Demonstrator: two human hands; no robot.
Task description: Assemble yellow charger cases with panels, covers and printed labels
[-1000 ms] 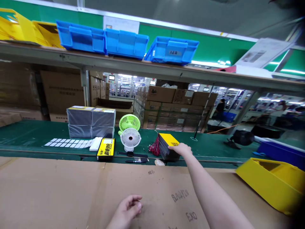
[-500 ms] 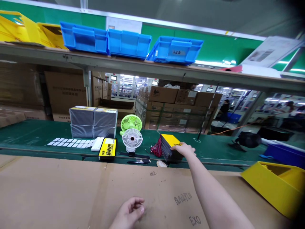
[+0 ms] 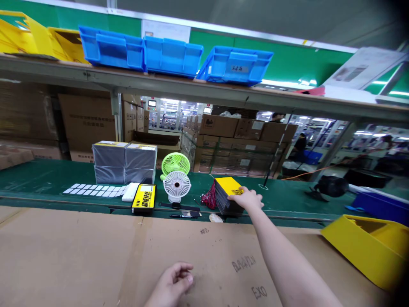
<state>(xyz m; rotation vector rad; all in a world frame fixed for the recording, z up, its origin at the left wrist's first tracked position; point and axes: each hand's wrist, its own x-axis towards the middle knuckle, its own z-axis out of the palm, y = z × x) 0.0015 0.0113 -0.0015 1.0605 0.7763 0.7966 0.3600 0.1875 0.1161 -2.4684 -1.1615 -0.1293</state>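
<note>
My right hand [image 3: 249, 199] reaches forward to a stack of flat boxes with yellow tops and dark sides [image 3: 226, 186]. Its thumb lies on the top box near a black printed code, and the other fingers bend over the right edge, partly hidden. Nearer to me, my left hand [image 3: 175, 282] hovers over or rests on the brown cardboard sheet [image 3: 96, 256], with fingers loosely curled, thumb apart and nothing in it. Against the stack's left side lies a bundle of red cords [image 3: 209, 197]. A round whitish piece [image 3: 216, 218] lies just in front of the stack.
On the green bench stand a white fan [image 3: 177, 186], a green fan [image 3: 175, 163], a yellow-black box [image 3: 144, 198], white labels [image 3: 92, 189] and wrapped grey boxes [image 3: 124, 164]. A yellow bin [image 3: 361, 251] sits at right. Blue bins [image 3: 174, 57] line the shelf above.
The black printed code on the top box shows more clearly beside my right thumb. Both hands stay almost in place, and the whole view has shifted slightly.
</note>
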